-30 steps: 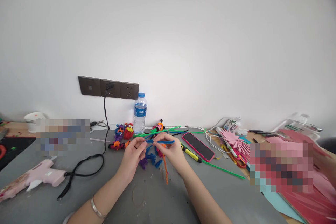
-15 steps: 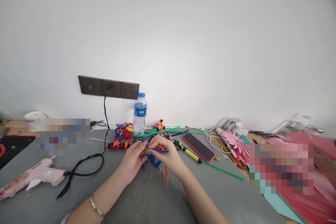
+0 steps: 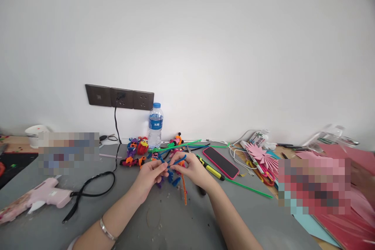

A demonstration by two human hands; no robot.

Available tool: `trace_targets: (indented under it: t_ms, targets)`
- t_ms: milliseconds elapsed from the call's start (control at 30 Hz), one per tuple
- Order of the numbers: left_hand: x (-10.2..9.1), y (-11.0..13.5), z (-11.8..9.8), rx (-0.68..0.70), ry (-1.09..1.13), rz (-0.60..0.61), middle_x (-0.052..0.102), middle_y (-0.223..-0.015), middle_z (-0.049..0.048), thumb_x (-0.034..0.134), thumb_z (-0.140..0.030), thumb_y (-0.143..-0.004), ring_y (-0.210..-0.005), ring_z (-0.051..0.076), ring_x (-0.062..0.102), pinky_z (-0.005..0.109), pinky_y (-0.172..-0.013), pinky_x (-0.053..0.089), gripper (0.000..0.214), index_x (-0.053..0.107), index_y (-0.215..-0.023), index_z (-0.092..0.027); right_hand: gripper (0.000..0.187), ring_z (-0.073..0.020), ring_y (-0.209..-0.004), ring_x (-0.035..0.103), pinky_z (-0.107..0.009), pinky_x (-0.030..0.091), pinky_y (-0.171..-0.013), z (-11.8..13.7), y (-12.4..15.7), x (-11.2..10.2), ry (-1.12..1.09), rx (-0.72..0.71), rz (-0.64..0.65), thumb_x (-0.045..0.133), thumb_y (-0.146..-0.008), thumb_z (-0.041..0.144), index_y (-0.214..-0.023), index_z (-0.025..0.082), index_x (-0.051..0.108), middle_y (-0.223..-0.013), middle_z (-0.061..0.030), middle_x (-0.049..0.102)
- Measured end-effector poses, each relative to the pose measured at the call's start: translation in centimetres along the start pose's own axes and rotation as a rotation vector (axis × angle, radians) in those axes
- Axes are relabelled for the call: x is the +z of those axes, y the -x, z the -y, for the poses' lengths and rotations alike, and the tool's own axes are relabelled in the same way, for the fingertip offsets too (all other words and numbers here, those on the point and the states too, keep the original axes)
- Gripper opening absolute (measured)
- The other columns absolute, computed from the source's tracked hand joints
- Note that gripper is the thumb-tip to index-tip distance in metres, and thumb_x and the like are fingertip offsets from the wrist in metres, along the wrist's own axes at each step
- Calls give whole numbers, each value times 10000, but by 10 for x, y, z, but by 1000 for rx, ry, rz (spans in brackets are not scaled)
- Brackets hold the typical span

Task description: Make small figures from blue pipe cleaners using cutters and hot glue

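Head cam, L hand (image 3: 150,175) & R hand (image 3: 191,167) pinch blue pipe cleaner (image 3: 179,159), its middle hidden in grip

A plain white wall (image 3: 205,39) (dark sockets (image 3: 119,97)) backs the grey table (image 3: 43,226).

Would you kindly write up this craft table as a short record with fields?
Left hand: pinches the blue pipe cleaner
Right hand: pinches the same pipe cleaner, held above the table
Under the hands: orange pipe cleaner, blue pieces
Behind: water bottle, pipe-cleaner figures
Person's right: phone in pink case
Person's left: pink glue gun, black cord
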State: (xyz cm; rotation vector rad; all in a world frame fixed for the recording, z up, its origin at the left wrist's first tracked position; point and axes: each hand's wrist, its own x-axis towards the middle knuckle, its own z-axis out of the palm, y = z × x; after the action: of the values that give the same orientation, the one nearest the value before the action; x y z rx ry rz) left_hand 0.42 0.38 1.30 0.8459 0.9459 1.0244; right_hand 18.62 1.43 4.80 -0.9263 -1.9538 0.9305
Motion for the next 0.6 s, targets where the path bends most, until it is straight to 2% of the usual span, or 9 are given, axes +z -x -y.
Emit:
trace_targets:
  t_ms: [167, 300, 400, 467, 600]
  targets:
    - [-3, -1, 0, -5, -118, 62, 591, -567, -8, 848, -547, -537, -535, 99, 583, 191, -456, 276, 483, 599, -589, -137, 109, -168, -777, 620, -276, 490, -734, -5, 0, -3, -52, 6, 5, 704, -830, 294, -825, 189, 675, -841, -27, 678]
    - [-3, 2, -2, -36, -187, 224, 600, -556, 4, 831, -510, -607, -490, 92, 573, 199, -438, 268, 435, 629, -598, -125, 179, -151, -696, 588, -273, 494, -688, -5, 4, -8, -170, 63, 128, 746, -794, 348, -855, 193, 680, -770, -9, 642]
    - [0, 6, -2, -83, -132, 327, 592, -554, -7, 828, -466, -645, -522, 102, 615, 189, -444, 297, 390, 634, -629, -128, 190, -151, -709, 589, -275, 498, -694, -3, 5, -13, -243, 48, 199, 779, -761, 342, -825, 190, 685, -768, -9, 637]
    - [2, 7, -1, -83, -45, 311, 646, -633, 6, 818, -456, -673, -576, 105, 652, 177, -466, 342, 362, 646, -703, -140, 177, -153, -729, 600, -276, 501, -702, -2, 5, -14, -262, 47, 208, 773, -767, 334, -789, 183, 683, -785, -13, 637]
    - [3, 4, 3, -61, 114, 176, 713, -763, 17, 843, -436, -651, -673, 115, 701, 160, -505, 410, 365, 638, -791, -169, 147, -158, -780, 600, -278, 495, -736, -3, 2, -12, -193, 69, 155, 740, -799, 315, -790, 179, 685, -815, -21, 639]
